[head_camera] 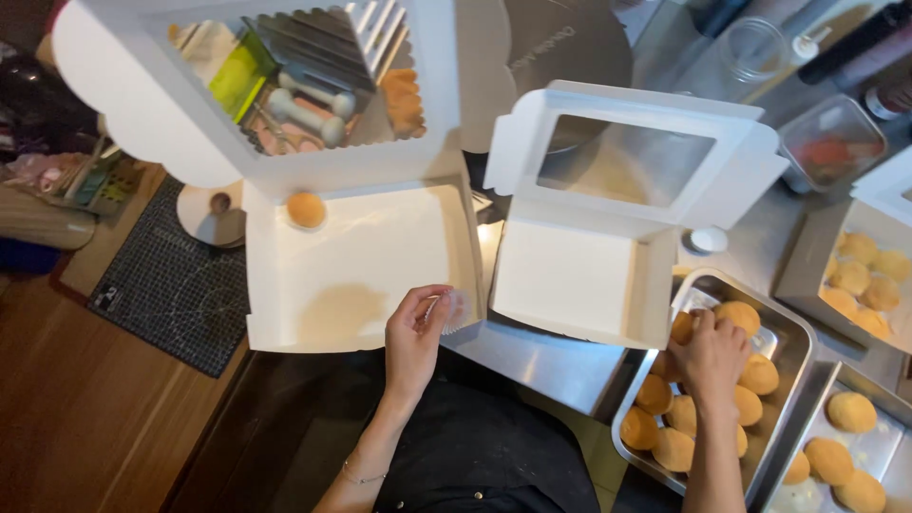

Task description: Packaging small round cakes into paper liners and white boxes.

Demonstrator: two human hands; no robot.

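My left hand (416, 332) pinches a thin white paper cup liner (454, 310) over the front right corner of the large open white box (361, 275). One round golden bun (306, 210) sits in that box's far left corner. My right hand (711, 353) reaches into a metal tray (796, 328) of several golden buns and closes its fingers around one bun (686, 328). Between my hands stands a smaller open white box (570, 285), with its windowed lid (627, 157) raised.
A second metal tray (879, 446) with buns lies at the lower right. Another white box with several buns (860, 275) stands at the right edge. A clear tub (831, 142), bottles and a jar stand behind. A black cutting mat (171, 285) covers the wooden surface at left.
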